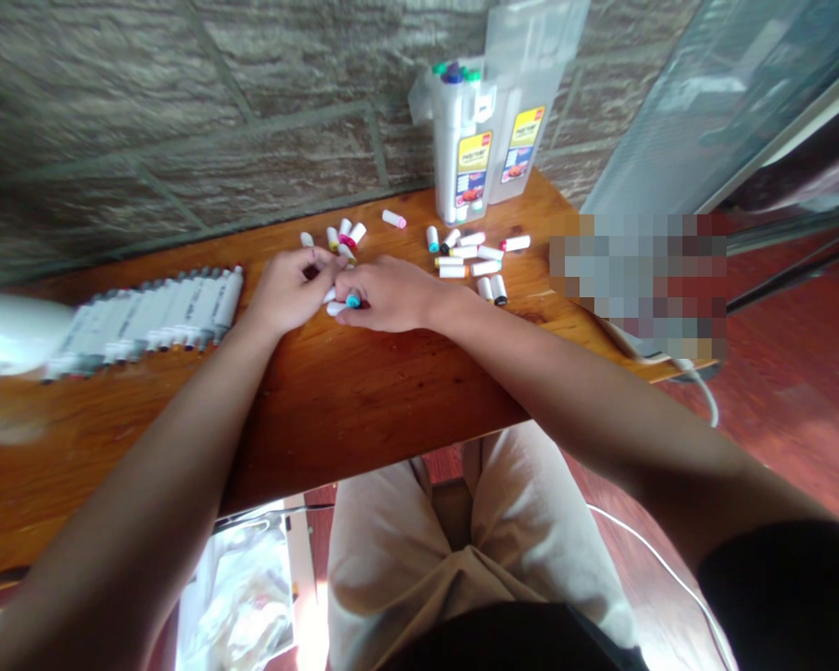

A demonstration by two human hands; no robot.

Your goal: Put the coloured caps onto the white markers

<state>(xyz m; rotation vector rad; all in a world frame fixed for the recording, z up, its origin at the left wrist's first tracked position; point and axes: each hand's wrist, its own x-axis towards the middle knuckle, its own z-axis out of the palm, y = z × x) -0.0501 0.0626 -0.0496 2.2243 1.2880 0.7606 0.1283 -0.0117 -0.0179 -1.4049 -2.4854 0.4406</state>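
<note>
Now | clear case [445, 158]: markers [453, 75] | right grip [388, 296]: holding turquoise-ended marker [353, 301] | left grip [290, 291]: unclear

A grey-brown block wall [286, 102] is filling the upper left. A wooden table [391, 382] is stretching across the middle, and bright light is glaring on the red floor [787, 401] at lower right.

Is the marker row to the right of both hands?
No, the marker row lies to the left of the left hand.
</note>
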